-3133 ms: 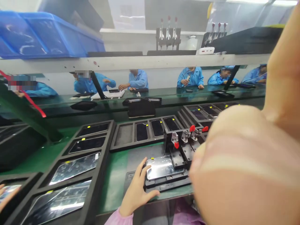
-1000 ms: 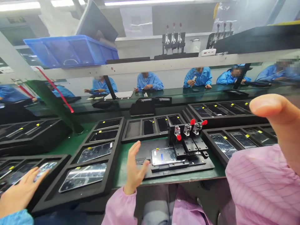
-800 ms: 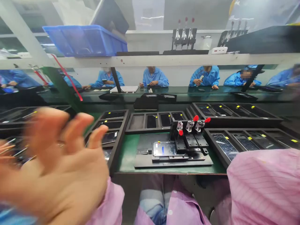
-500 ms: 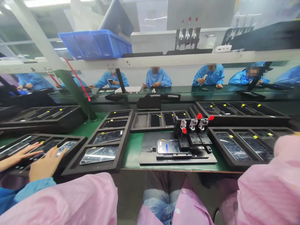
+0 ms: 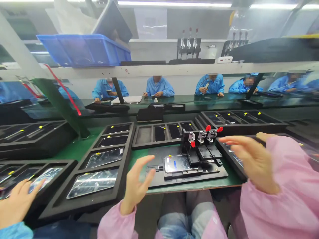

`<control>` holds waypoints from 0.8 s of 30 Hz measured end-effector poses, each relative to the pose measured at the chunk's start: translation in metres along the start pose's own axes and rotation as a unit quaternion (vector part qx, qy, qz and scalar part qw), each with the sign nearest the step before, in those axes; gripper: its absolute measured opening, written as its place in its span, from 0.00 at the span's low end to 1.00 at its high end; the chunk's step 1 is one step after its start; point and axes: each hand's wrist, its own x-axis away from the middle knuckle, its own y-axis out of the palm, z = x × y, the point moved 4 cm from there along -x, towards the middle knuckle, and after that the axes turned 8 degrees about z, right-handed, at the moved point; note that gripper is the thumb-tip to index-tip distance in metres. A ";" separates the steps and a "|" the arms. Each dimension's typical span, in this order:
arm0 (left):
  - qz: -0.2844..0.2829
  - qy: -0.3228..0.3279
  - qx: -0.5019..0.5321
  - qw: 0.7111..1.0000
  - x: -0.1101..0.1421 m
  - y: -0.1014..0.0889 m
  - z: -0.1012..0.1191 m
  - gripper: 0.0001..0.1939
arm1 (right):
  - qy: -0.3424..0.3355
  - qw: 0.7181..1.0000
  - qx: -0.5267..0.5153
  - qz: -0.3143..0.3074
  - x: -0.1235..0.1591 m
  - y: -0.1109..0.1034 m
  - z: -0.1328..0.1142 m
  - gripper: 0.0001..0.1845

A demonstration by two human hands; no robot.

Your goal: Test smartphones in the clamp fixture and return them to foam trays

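Observation:
My left hand (image 5: 138,182) hovers by the left end of a black clamping fixture (image 5: 159,179), thumb and fingers apart with nothing between them. A smartphone (image 5: 180,163) lies in the fixture, screen up, with a small yellow sticker at its corner; its right end sits partly under a clamp block. Three toggle clamps (image 5: 201,136) with red tips stand at the fixture's back right. My right hand (image 5: 254,162) is raised to the right of the clamps, fingers stretched and empty, in front of a foam tray (image 5: 225,149) of phones that it partly hides.
Left of the fixture lies a foam tray (image 5: 122,179) with several phones. Behind is another tray (image 5: 142,142) with one vacant slot. A co-worker's hand (image 5: 21,202) rests over a tray at far left. A shelf (image 5: 154,69) with a blue bin (image 5: 79,49) crosses above the bench.
Both my hands have come up into view, one on each side of the fixture. The camera view has shifted. One co-worker's hand at the left has left the picture.

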 end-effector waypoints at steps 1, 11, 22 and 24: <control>-0.033 -0.011 -0.003 0.999 0.002 0.015 -0.012 0.15 | 0.011 0.999 -0.010 -0.035 0.003 0.016 0.011 0.12; -0.162 -0.090 -0.024 0.982 0.021 0.084 -0.079 0.23 | -0.073 0.984 0.147 -0.064 0.040 0.117 0.070 0.15; -0.163 -0.136 -0.032 0.977 0.025 0.082 -0.090 0.21 | -0.101 0.975 0.188 -0.059 0.034 0.143 0.061 0.08; -0.155 -0.134 -0.037 0.978 0.025 0.080 -0.090 0.21 | -0.094 0.976 0.184 -0.062 0.034 0.144 0.061 0.08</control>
